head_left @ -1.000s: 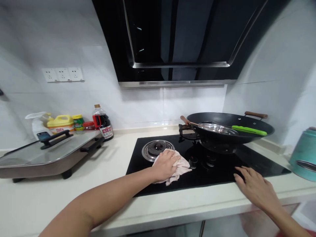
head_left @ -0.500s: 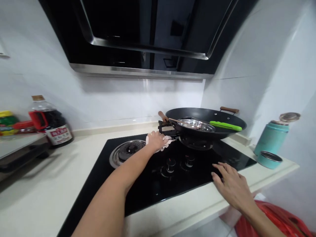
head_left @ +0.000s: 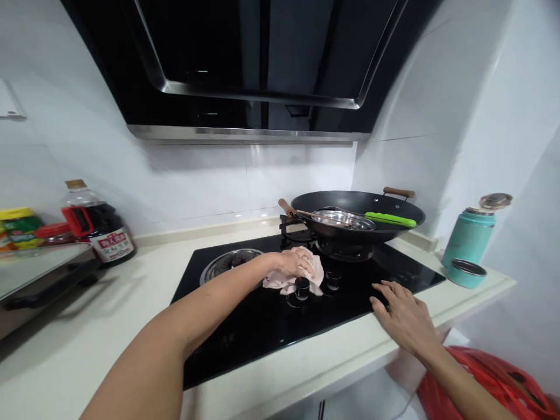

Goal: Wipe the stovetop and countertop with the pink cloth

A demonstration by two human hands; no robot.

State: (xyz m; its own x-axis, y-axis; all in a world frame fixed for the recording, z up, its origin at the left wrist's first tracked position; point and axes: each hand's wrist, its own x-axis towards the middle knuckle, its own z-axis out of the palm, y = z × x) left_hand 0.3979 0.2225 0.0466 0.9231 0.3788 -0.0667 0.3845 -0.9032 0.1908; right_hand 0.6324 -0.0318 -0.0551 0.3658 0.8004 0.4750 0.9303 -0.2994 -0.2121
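My left hand (head_left: 292,263) is closed on a pale pink cloth (head_left: 315,269), pressing it to the black glass cooktop (head_left: 245,338). The cloth is bunched under my fingers and spreads against the left control knob (head_left: 301,288). The right control knob (head_left: 333,278) stands just beyond the cloth. My right hand (head_left: 405,315) lies open, palm down, across the front right edge of the cooktop, holding nothing. My left forearm passes in front of the left burner (head_left: 219,265) and hides part of it.
A black wok (head_left: 301,202) holds a metal bowl (head_left: 343,219) and a green-handled utensil (head_left: 391,219). A teal flask (head_left: 469,236) and its cup (head_left: 466,274) stand right. Leftward are a dark sauce jug (head_left: 102,224) and a flat appliance (head_left: 48,286). Above hangs the range hood (head_left: 245,133).
My left hand has slid the cloth from beside the wok's burner toward me and to the right, up to the knobs. The cloth is more spread out. My right hand stays on the edge.
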